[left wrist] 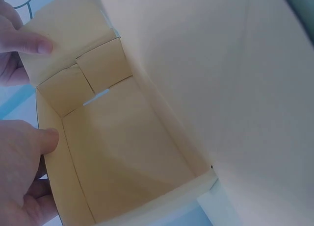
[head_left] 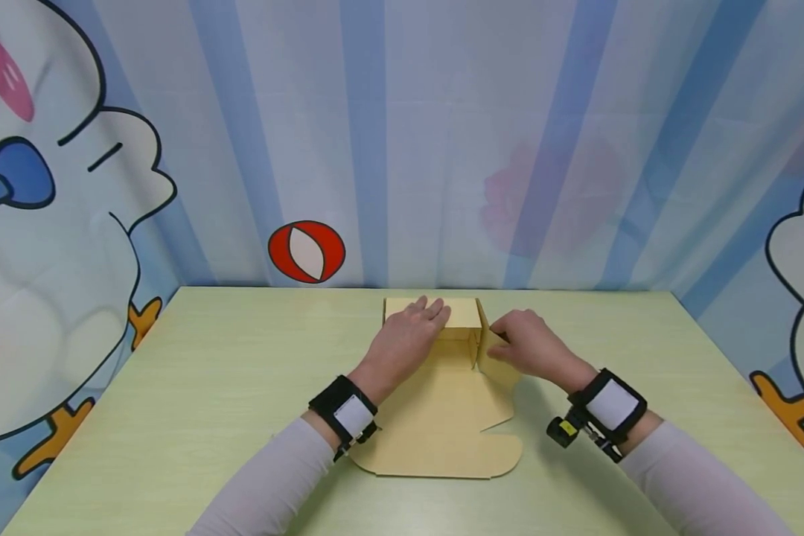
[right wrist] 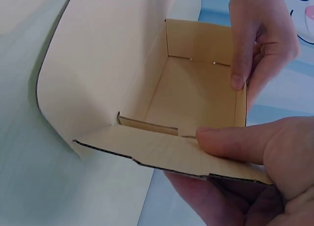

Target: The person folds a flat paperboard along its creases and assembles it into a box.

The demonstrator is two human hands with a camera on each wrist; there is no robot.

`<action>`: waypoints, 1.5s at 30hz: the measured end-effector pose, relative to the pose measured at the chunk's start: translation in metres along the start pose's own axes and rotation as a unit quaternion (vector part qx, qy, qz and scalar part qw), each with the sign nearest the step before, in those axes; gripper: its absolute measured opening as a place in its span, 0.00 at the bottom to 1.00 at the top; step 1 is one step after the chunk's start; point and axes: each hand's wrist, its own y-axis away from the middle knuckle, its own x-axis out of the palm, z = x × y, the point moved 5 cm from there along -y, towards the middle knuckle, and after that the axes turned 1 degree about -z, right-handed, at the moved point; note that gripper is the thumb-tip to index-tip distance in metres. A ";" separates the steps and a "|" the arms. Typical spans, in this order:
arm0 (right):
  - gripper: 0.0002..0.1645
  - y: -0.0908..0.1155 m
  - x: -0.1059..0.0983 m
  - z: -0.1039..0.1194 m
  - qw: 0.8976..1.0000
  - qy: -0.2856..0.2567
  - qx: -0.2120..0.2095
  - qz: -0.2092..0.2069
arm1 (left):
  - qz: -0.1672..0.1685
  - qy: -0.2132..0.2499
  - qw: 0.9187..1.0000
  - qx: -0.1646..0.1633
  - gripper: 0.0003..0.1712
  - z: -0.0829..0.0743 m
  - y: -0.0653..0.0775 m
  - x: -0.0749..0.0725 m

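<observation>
Box point(head_left: 435, 398): tan cardbd, matt, smooth faces. Its side flap point(right wrist: 162, 147): same cardbd, cut edge dk & a bit rough. Table point(head_left: 254, 350) under box: pale wood-look top, smooth, faint sheen in front of box. Curtain point(head_left: 442, 149) behind box: printed cloth, lt creases, mostly matt. Sleeves point(head_left: 700, 476) L & R of box: soft matt cloth. Wrist straps point(head_left: 324, 402) either side of box: blk, matt, fabric-like, w/ smooth wht patches point(head_left: 613, 406), mat'l unclear.

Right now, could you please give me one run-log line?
cardboard box: partly folded | left hand: grips wall | right hand: pinches side flap
</observation>
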 end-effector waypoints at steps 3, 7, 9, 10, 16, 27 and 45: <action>0.21 0.001 0.001 0.003 1.000 -0.001 0.011 -0.005 | 0.002 0.003 1.000 -0.001 0.22 0.000 0.001 0.000; 0.23 0.003 0.001 0.007 1.000 -0.003 0.016 -0.015 | 0.003 0.001 1.000 -0.001 0.22 0.000 0.001 0.000; 0.26 0.003 0.001 0.009 1.000 -0.004 0.018 -0.020 | 0.002 -0.002 1.000 0.000 0.22 -0.001 0.001 0.000; 0.27 0.003 0.001 0.010 1.000 -0.003 0.019 -0.022 | 0.002 -0.002 1.000 0.000 0.22 -0.001 0.000 0.000; 0.31 0.005 0.002 0.012 0.999 -0.001 0.026 -0.029 | -0.004 -0.001 1.000 0.001 0.21 -0.001 0.000 -0.002; 0.23 0.005 0.005 0.011 0.999 -0.031 0.043 -0.004 | -0.009 -0.002 1.000 0.000 0.21 0.000 0.000 0.000; 0.33 0.013 0.005 -0.014 0.944 -0.272 0.049 0.182 | -0.014 -0.006 1.000 0.001 0.21 0.000 0.000 0.000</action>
